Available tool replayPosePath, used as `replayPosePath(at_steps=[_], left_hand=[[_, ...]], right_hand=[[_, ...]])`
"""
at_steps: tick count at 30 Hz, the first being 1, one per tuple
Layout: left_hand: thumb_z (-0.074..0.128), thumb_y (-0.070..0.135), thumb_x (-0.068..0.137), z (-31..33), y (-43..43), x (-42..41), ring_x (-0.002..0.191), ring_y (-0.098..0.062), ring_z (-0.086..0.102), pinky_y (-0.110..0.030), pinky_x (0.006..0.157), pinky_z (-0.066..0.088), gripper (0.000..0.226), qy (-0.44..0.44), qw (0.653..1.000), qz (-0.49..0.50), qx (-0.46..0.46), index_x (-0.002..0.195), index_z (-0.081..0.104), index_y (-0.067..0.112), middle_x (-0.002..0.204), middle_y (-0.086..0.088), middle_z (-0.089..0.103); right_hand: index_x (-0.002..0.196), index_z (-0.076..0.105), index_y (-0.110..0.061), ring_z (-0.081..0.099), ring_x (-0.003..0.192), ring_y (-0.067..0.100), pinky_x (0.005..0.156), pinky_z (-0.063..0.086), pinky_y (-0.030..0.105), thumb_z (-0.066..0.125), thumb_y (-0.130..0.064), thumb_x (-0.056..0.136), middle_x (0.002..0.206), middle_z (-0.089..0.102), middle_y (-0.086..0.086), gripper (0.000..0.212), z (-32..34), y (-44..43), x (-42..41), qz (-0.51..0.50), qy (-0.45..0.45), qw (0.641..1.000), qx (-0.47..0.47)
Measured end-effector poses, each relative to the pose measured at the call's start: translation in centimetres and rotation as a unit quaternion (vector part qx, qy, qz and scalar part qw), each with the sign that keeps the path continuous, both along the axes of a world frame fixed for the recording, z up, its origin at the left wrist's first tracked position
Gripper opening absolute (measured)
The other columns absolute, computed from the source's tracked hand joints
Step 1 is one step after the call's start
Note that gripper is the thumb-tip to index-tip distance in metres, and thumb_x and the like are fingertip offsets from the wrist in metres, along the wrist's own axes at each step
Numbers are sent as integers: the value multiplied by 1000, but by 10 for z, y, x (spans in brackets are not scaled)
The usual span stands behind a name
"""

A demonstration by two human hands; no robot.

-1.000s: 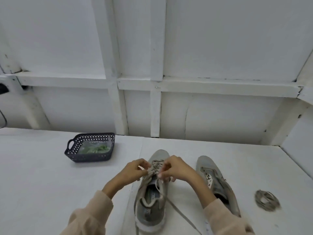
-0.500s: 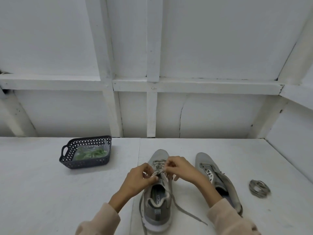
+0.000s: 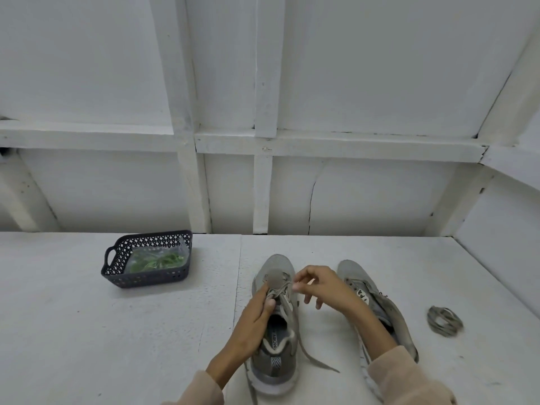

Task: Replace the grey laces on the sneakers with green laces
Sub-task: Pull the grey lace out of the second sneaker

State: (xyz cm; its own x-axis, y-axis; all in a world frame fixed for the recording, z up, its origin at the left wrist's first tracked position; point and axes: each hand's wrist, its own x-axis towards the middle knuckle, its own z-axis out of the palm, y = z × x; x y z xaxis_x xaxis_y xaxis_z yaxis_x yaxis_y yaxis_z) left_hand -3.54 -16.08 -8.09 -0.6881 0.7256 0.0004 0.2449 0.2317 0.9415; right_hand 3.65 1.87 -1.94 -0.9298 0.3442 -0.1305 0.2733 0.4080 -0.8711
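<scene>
Two grey sneakers stand on the white table. The left sneaker (image 3: 274, 358) points away from me and still carries a grey lace (image 3: 287, 309) in its front eyelets, with loose ends trailing toward its heel. My left hand (image 3: 254, 320) grips this shoe at the tongue, thumb on top. My right hand (image 3: 323, 286) hovers just right of the toe and pinches a strand of the grey lace between thumb and forefinger. The right sneaker (image 3: 380, 308) has no lace and leans on its side behind my right forearm. Green laces (image 3: 157, 260) lie bagged in a dark basket (image 3: 140, 277).
A coiled grey lace (image 3: 444, 317) lies on the table to the right of the sneakers. The basket stands at the back left. A white panelled wall (image 3: 263, 185) closes off the table behind and on the right.
My left hand has slid down from the laces onto the shoe's tongue. My right hand has drawn away to the right, pulling a lace strand out. The view has shifted slightly.
</scene>
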Motion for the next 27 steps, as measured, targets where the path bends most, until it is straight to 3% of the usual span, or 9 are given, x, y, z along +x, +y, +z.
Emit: replayPosePath(at_steps=[4, 7, 9, 11, 14, 16, 20, 24, 27], left_hand=[[37, 41, 99, -3, -1, -2, 137, 4, 30, -14, 111, 21, 51, -11, 1000, 0, 0, 148, 27, 32, 148, 19, 31], [37, 28, 104, 2, -1, 0, 113, 33, 32, 5, 94, 24, 35, 0, 1000, -2, -5, 130, 29, 49, 130, 35, 35], [36, 24, 105, 4, -1, 0, 106, 38, 32, 7, 88, 24, 35, 7, 1000, -4, -9, 124, 30, 52, 124, 38, 35], [36, 28, 104, 2, -1, -1, 117, 28, 34, 2, 97, 22, 36, 5, 1000, -4, -12, 135, 31, 47, 137, 31, 37], [36, 35, 103, 1, -2, -1, 138, -2, 29, -16, 111, 20, 50, -5, 1000, 2, -21, 151, 27, 26, 154, 7, 32], [35, 35, 103, 1, -1, -1, 138, -4, 27, -18, 112, 19, 50, -5, 1000, 2, -22, 152, 26, 24, 155, 5, 31], [36, 33, 104, 0, -1, -1, 142, -8, 26, -18, 113, 17, 49, 1, 1000, 6, -25, 151, 27, 24, 156, 5, 30], [37, 33, 104, -2, -1, -2, 142, -11, 29, -25, 117, 21, 49, -8, 1000, 11, -16, 151, 29, 24, 155, 2, 32], [37, 33, 104, -2, -1, -1, 142, -10, 28, -24, 117, 19, 49, -5, 1000, 6, -20, 151, 28, 24, 156, 3, 31]], right_hand=[[78, 67, -16, 63, 58, 11, 46, 44, 24, 70, -10, 84, 72, 67, 3, 9, -12, -13, -4, 13, -3, 1000, 25], [83, 65, -8, 61, 54, 17, 48, 43, 30, 64, -8, 89, 73, 67, 5, 6, -8, -10, -9, -91, 53, 994, 4], [93, 65, -1, 61, 56, 19, 47, 42, 29, 67, -15, 90, 77, 68, 6, 15, -6, -8, -5, -87, 41, 994, -48], [96, 66, -1, 62, 59, 17, 44, 42, 23, 73, -20, 86, 78, 69, 6, 23, -8, -11, 2, -44, -13, 995, -83], [78, 69, -11, 62, 58, 13, 47, 43, 22, 76, -16, 82, 66, 67, 2, 10, -16, -15, 7, -20, -11, 997, -75], [72, 65, -12, 60, 52, 13, 45, 43, 22, 73, -10, 84, 64, 65, 4, 15, -19, -15, 3, -66, 42, 994, -78], [84, 63, -4, 54, 45, 12, 40, 38, 21, 65, -9, 91, 73, 63, 7, 9, -15, -5, 3, -196, 109, 963, -146], [84, 68, -6, 56, 50, 11, 41, 38, 20, 75, -18, 83, 67, 68, 0, 14, -21, -18, 12, -85, -27, 986, -138], [78, 65, -1, 54, 50, 14, 40, 36, 20, 75, -10, 82, 64, 63, 5, 14, -25, -22, 6, -115, 31, 985, -128]])
